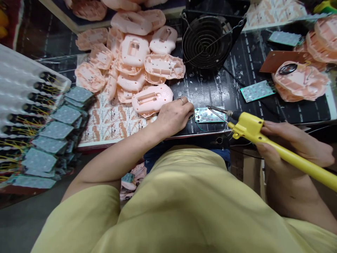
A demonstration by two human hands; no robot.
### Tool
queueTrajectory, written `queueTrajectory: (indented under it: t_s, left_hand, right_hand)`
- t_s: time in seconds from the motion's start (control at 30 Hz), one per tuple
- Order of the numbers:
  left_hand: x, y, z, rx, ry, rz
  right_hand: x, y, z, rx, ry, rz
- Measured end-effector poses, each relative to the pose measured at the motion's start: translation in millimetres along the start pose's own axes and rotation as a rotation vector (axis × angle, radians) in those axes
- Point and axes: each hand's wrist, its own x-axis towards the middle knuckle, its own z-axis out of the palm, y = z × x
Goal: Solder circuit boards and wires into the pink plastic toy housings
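My right hand is closed around a yellow soldering iron, whose dark tip reaches left over a small green circuit board lying at the near edge of the black bench. My left hand rests with curled fingers at the board's left edge, a ring on one finger. It seems to pinch a thin wire or the board's edge; the fingertips are hidden. A pink plastic shell lies just left of that hand.
A heap of pink plastic shells fills the back left. A black fan stands behind the board. Stacks of green boards with yellow wires lie on the left. More pink shells and a loose board sit at right.
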Motion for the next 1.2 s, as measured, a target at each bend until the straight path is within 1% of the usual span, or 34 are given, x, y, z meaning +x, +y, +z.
queueTrajectory:
  t_s: [0.1,0.2,0.27,0.37,0.47,0.53,0.7,0.77,0.83,0.9,1.07,1.13,1.2]
  left_hand:
    - [-3,-1,5.4,0.09,0.056,0.055]
    - [-5,-1,11.3,0.174,0.103,0.078]
    - [-6,-2,14.8,0.197,0.13,0.086]
    - [-7,-4,19.5,0.212,0.181,0.115]
    - [-8,-6,23.5,0.236,0.244,0.148]
    - [-8,-7,25.2,0.239,0.273,0.16]
    - [-9,-7,25.8,0.227,0.27,0.166]
    - [-9,-7,25.4,0.226,0.27,0.168]
    - [-9,-6,25.3,0.225,0.269,0.165]
    - [-9,-5,25.5,0.225,0.265,0.162]
    - [-8,-4,25.4,0.231,0.257,0.158]
    - [-8,-4,24.9,0.231,0.255,0.158]
    - [-8,-4,24.6,0.23,0.253,0.157]
  right_hand:
    - [3,-7,2,0.043,0.018,-0.015]
    - [5,-5,7,0.099,0.001,-0.183]
    - [7,-2,9,0.082,-0.048,-0.255]
    - [9,-2,11,0.05,-0.1,-0.272]
    - [10,-3,13,0.051,-0.111,-0.325]
    - [9,-3,15,0.032,-0.135,-0.315]
    - [3,-2,11,-0.017,-0.274,-0.168]
    - [4,-4,8,-0.035,-0.318,-0.155]
    - [7,-7,6,-0.058,-0.343,-0.184]
    - [11,-10,5,-0.083,-0.346,-0.25]
    - [18,-13,8,-0.114,-0.277,-0.404]
    - [19,-14,6,-0.1,-0.28,-0.416]
    - [20,-16,3,-0.112,-0.308,-0.362]
